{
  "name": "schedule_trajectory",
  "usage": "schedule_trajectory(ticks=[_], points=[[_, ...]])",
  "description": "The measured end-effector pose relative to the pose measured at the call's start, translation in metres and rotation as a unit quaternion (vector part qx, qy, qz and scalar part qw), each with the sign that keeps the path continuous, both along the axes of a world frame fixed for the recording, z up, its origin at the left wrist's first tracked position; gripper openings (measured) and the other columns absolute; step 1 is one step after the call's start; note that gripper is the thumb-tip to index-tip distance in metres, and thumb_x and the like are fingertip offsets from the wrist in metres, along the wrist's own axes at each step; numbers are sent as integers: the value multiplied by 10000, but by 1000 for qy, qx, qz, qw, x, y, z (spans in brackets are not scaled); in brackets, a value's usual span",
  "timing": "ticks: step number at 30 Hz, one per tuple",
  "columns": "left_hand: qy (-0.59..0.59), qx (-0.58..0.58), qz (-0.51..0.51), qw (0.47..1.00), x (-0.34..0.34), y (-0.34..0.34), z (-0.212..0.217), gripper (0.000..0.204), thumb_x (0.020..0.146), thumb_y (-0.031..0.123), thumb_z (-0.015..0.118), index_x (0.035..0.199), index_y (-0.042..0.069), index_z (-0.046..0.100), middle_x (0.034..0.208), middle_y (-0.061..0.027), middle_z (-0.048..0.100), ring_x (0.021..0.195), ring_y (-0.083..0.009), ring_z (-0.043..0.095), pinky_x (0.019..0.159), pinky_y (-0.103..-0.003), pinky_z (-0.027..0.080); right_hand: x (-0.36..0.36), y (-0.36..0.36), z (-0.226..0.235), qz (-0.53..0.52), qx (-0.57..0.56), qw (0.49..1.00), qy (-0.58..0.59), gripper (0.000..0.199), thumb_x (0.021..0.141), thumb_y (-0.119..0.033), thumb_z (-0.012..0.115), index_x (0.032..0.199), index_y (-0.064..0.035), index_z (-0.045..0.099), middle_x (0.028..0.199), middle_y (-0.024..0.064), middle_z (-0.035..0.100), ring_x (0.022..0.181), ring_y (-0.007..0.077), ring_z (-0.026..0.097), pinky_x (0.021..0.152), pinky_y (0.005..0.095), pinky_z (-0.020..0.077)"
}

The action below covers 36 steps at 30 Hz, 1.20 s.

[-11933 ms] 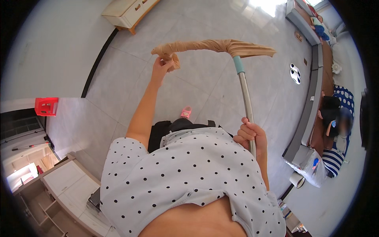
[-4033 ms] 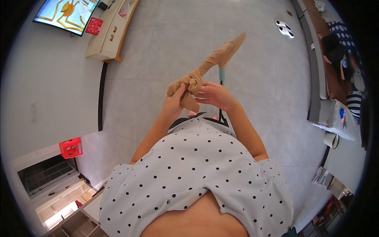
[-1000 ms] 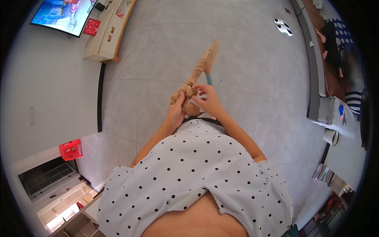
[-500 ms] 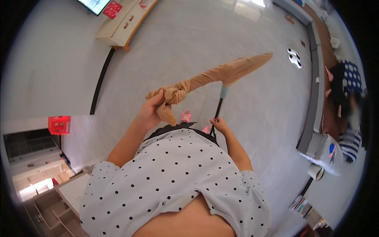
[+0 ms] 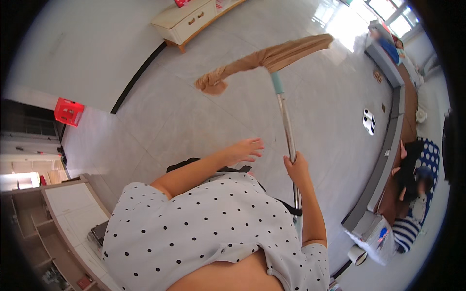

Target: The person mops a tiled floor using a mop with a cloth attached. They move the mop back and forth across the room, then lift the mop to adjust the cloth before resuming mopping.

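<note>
Right hand closed around the metal mop handle — head raised above the tiled floor. Tan stocking stretched over the mop head, knotted end dangling left. Left hand open, fingers spread, holding nothing — beside the handle.

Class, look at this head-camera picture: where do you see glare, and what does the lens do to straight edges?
Head view: strong window glare whitens the floor at upper right; the fisheye bends the black skirting line and the long bench; a dark round rim frames the picture.
</note>
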State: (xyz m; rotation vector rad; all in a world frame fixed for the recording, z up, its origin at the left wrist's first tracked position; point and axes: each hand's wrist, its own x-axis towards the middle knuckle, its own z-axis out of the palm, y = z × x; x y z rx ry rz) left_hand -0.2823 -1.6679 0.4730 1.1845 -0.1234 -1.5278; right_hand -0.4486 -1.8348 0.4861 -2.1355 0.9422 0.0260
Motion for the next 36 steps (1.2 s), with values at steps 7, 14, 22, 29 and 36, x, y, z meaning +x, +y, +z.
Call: schedule_trajectory(ticks=[7, 14, 22, 29, 36], points=[[111, -11, 172, 979, -16, -32, -50, 204, 897, 235, 422, 944, 39, 457, 938, -77, 544, 907, -210, 560, 811, -373, 456, 24, 37, -2, 74, 253, 963, 48, 369, 778, -155, 584, 1079, 11, 451, 758, 91, 562, 653, 149, 569, 518, 274, 499], [100, 109, 306, 940, 33, 34, -113, 205, 903, 230, 398, 938, 46, 481, 905, -80, 561, 899, -223, 569, 783, -371, 462, 8, 24, 28, 226, 420, 832, 283, 445, 742, -190, 650, 1090, 13, 462, 789, 83, 568, 708, 131, 571, 583, 237, 450], [107, 120, 439, 884, 157, 102, -188, 183, 877, 224, 465, 914, 45, 487, 827, -77, 576, 760, -224, 606, 711, -376, 492, 51, 17, 42, 238, 412, 830, 292, 429, 751, -282, 633, 1066, -20, 509, 813, 43, 555, 749, 121, 497, 706, 261, 406], [56, 126, 509, 849, 324, 171, -222, 250, 875, 303, 467, 923, 61, 502, 849, -66, 567, 773, -201, 589, 707, -380, 464, 175, 35, 39, 274, 311, 838, 355, 312, 787, -277, 590, 998, -48, 560, 803, 46, 565, 754, 115, 502, 685, 258, 413], [19, 211, 425, 880, 368, 232, -230, 286, 823, 354, 501, 999, 128, 500, 901, -14, 558, 711, -132, 556, 668, -318, 397, 419, 94, -73, 156, 455, 822, 304, 239, 825, -225, 555, 702, -52, 446, 566, 32, 475, 489, 126, 468, 504, 277, 435]])
